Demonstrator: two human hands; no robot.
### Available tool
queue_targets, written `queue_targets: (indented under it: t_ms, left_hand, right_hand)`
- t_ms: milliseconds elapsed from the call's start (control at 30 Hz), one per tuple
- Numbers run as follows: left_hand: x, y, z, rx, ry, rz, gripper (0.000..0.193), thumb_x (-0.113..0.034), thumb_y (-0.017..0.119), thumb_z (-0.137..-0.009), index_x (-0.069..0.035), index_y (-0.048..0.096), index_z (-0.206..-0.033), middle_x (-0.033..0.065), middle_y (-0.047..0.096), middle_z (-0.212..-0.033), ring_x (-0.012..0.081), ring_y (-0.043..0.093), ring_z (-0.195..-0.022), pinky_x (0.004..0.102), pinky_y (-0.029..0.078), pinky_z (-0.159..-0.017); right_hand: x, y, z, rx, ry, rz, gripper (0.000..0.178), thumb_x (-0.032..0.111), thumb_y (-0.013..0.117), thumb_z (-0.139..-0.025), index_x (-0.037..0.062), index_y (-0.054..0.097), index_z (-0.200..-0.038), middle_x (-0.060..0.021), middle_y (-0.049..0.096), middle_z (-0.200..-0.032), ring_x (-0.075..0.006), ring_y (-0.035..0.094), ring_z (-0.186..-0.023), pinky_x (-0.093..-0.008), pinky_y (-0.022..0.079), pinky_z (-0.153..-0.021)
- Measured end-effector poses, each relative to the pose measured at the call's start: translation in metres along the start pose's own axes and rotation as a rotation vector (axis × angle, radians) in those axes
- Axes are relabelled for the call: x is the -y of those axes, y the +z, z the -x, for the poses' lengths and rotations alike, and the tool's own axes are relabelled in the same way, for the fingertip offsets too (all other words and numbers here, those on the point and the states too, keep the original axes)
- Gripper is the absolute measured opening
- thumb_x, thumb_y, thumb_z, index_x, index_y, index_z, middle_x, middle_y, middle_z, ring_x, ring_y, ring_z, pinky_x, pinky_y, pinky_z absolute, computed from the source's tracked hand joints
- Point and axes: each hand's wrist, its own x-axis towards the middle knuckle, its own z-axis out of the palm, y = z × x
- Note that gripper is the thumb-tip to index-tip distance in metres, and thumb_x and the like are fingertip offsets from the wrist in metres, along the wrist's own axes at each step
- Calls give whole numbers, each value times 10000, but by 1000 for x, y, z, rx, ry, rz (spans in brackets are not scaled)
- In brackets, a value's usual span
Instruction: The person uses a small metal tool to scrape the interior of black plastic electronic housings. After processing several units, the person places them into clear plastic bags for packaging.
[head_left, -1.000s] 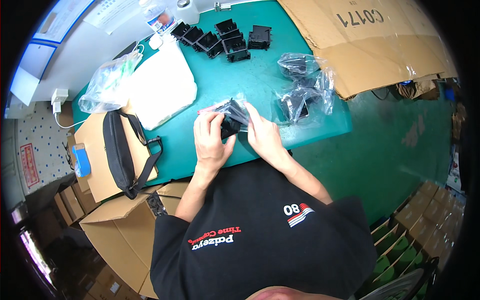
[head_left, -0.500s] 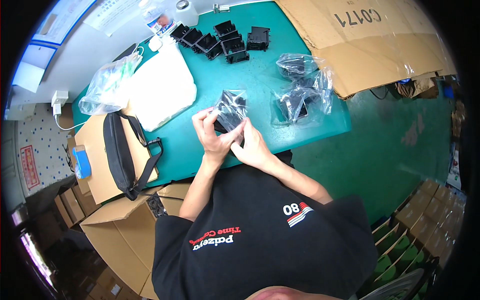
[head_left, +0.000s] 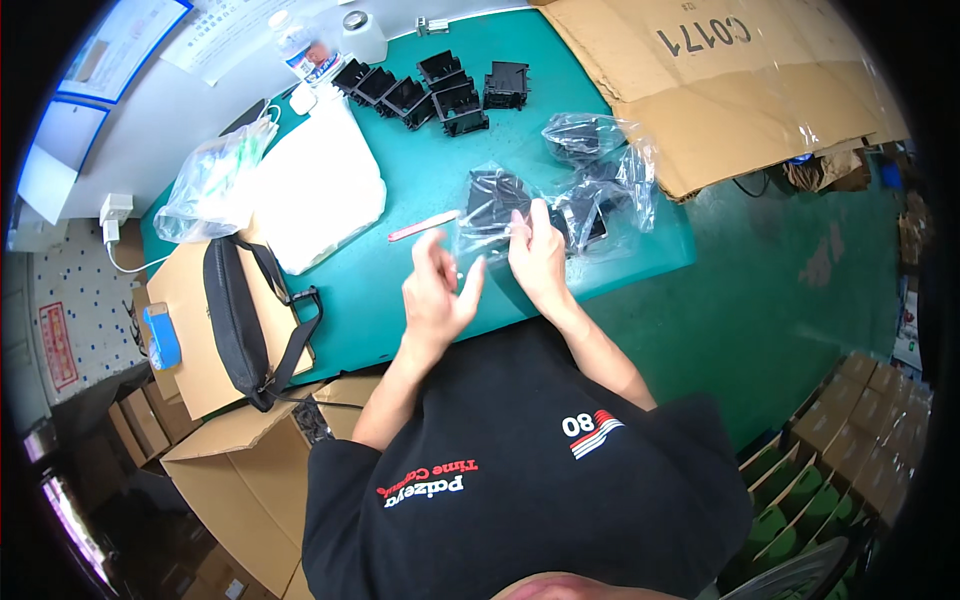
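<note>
My right hand (head_left: 540, 265) pinches the near edge of a clear plastic bag (head_left: 482, 235). Inside that bag is a black plastic part (head_left: 497, 196), held low over the green table. Just left of it, my left hand (head_left: 435, 305) is open, thumb and fingers apart, holding nothing. A slim pink-and-white tool (head_left: 422, 226), perhaps a cutter, lies on the table beyond the left fingertips. To the right of the bag, several more bagged black parts (head_left: 580, 138) lie in a heap, partly behind my right fingers.
Unbagged black plastic parts (head_left: 405, 100) stand in a cluster toward the back. A white bag (head_left: 320, 185) and a black waist bag (head_left: 235, 315) occupy the left side. A large cardboard sheet (head_left: 740, 90) covers the far right corner. An open carton (head_left: 240, 470) sits below the table's left edge.
The bagged part has moved right, toward the heap, with my right hand. My left hand has come away from it and opened. The pink-and-white tool now shows fully.
</note>
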Motion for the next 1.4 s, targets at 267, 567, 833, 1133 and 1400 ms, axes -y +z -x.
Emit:
queue_targets:
  t_ms: [267, 567, 833, 1133, 1400]
  left_hand:
    - [28, 29, -79, 206, -43, -185, 216, -161, 567, -994, 29, 664, -962, 248, 590, -667, 384, 608, -565, 452, 478, -580]
    - [9, 81, -126, 399, -63, -73, 278, -223, 575, -996, 37, 647, -1061, 268, 694, -830, 396, 690, -795, 498, 553, -704]
    - [53, 1, -89, -23, 184, -154, 239, -138, 557, -1038, 8, 679, -1183, 176, 720, -1074, 290, 720, -954, 364, 556, -860]
    - [127, -89, -92, -185, 215, -911, 293, -152, 611, -981, -20, 638, -1242, 238, 644, -1190, 406, 620, -1121, 496, 498, -947]
    - [146, -93, -101, -135, 181, -880, 314, -161, 627, -963, 46, 627, -1199, 243, 649, -1184, 380, 625, -1120, 501, 486, -981]
  right_hand:
    - [28, -31, 6, 221, 117, -192, 513, 15, 467, -1010, -2, 335, -1506, -219, 684, -1032, -305, 706, -747, -398, 575, -706]
    - [6, -19, 40, 93, -50, -300, 163, -31, 618, -934, -19, 650, -1093, -101, 683, -970, -154, 673, -754, -279, 546, -685]
    - [-13, -12, 37, 108, -36, -190, 90, -13, 619, -945, -4, 666, -1021, -99, 683, -917, -152, 666, -712, -284, 532, -646]
    - [-6, 14, 29, 266, -116, -208, 94, -2, 621, -945, -7, 668, -1026, -90, 674, -901, -155, 649, -699, -285, 518, -627]
    - [-3, 18, 31, 267, -110, -222, 105, -8, 633, -933, -9, 675, -1029, -83, 665, -887, -140, 639, -707, -277, 513, -625]
